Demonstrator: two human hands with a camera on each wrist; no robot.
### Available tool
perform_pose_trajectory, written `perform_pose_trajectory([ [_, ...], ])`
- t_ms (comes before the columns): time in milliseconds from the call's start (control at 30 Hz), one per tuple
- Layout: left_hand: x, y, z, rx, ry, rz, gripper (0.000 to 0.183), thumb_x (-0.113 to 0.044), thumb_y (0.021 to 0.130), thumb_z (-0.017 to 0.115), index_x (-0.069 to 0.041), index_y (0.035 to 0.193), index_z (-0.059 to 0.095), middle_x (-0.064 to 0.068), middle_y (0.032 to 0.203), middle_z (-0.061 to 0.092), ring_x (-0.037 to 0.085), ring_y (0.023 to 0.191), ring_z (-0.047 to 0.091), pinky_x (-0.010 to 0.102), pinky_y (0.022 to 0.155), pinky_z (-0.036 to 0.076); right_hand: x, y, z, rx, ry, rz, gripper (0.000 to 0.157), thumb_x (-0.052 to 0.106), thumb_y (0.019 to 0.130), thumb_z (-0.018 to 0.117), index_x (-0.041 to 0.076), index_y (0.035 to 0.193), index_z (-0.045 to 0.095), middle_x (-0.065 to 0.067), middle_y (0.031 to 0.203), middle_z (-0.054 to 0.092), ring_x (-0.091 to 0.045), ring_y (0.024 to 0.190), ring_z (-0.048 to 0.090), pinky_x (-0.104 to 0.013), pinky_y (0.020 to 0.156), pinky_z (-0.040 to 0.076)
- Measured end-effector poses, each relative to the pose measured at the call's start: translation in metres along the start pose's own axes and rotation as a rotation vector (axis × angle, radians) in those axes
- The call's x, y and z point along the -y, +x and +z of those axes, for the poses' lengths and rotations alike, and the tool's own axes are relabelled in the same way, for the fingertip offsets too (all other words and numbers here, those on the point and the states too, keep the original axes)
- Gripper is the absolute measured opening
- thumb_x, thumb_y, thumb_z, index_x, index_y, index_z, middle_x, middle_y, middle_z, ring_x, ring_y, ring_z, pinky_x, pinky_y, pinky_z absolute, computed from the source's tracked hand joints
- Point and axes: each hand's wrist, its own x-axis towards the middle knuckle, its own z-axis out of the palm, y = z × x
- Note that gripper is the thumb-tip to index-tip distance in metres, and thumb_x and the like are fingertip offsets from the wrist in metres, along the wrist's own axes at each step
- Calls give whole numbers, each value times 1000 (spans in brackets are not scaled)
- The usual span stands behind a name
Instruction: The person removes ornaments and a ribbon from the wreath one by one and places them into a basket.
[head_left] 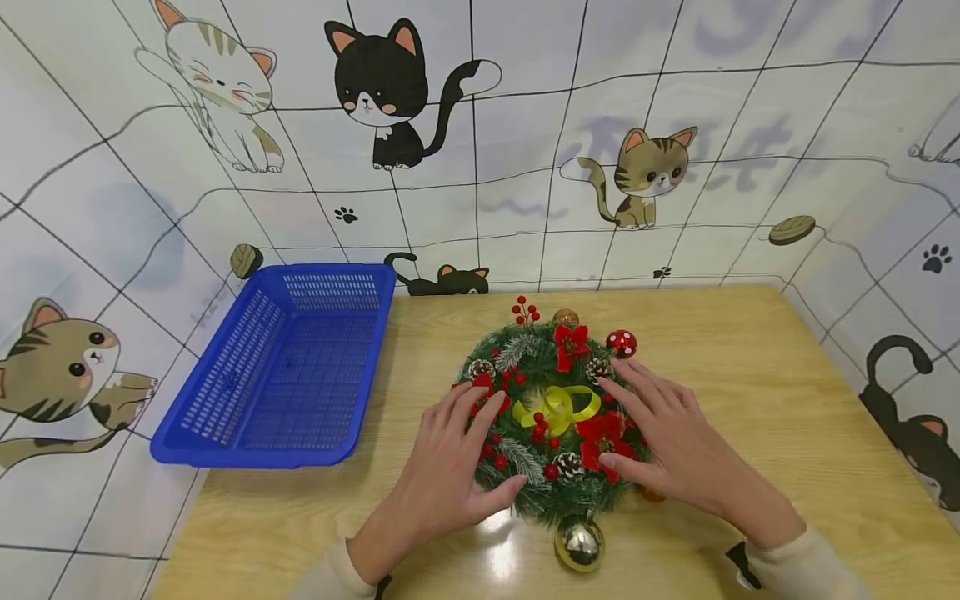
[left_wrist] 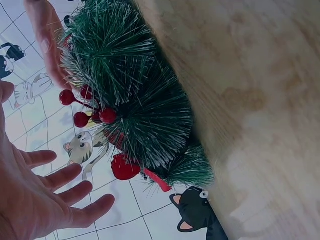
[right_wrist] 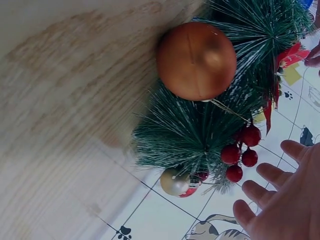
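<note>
A green Christmas wreath (head_left: pixel 536 500) lies on the wooden table, dressed with red poinsettias (head_left: pixel 600 442), pine cones (head_left: pixel 570 464), red berries (head_left: pixel 500 460) and frosted sprigs. Yellow ribbon (head_left: pixel 558 408) curls in its middle. My left hand (head_left: pixel 450 471) spreads its fingers over the wreath's left side, and my right hand (head_left: pixel 682 442) does likewise over the right side. Both wrist views show the left fingers (left_wrist: pixel 75 192) and right fingers (right_wrist: pixel 272 175) extended, gripping nothing. Whether any fingertip touches the wreath is hard to tell. An orange ball (right_wrist: pixel 197 60) hangs at its right edge.
A blue plastic basket (head_left: pixel 348 400) stands on the table's left side near the wall. At the wreath's front rests a gold ball (head_left: pixel 580 543); a red spotted ball (head_left: pixel 622 343) sits at its back right. Cat-printed wall covering (head_left: pixel 517 225) surrounds the table (head_left: pixel 750 375).
</note>
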Motion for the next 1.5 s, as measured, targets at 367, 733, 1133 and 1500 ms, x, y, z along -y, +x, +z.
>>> perform_pose_trajectory([
  [367, -4, -3, 8, -61, 27, 53, 81, -59, 90, 74, -9, 152, 56, 14, 141, 55, 37, 134, 52, 60, 100, 50, -9, -3, 7, -18, 24, 10, 90, 54, 96, 79, 16, 169, 41, -14, 177, 26, -44, 159, 26, -72, 107, 30],
  [733, -7, -14, 16, -95, 63, 80, 72, -58, 90, 74, -10, 142, 61, 14, 141, 57, 35, 133, 53, 59, 102, 50, -13, -1, 15, -24, 45, 16, 90, 52, 95, 81, 16, 168, 42, -15, 177, 25, -46, 160, 23, -72, 109, 28],
  [1133, -12, -17, 20, -124, 62, 133, 64, -54, 91, 73, -11, 137, 64, 13, 140, 59, 32, 127, 56, 54, 97, 50, -15, -2, 15, -22, 10, 17, 89, 54, 96, 79, 13, 166, 45, -16, 177, 26, -48, 159, 23, -72, 107, 30],
  [1500, -21, -20, 21, -109, 55, 151, 59, -54, 91, 75, -13, 134, 67, 9, 137, 60, 29, 119, 57, 52, 94, 50, -19, 0, 13, -20, -31, 15, 88, 57, 96, 78, 12, 165, 47, -15, 177, 26, -48, 160, 21, -73, 107, 30],
])
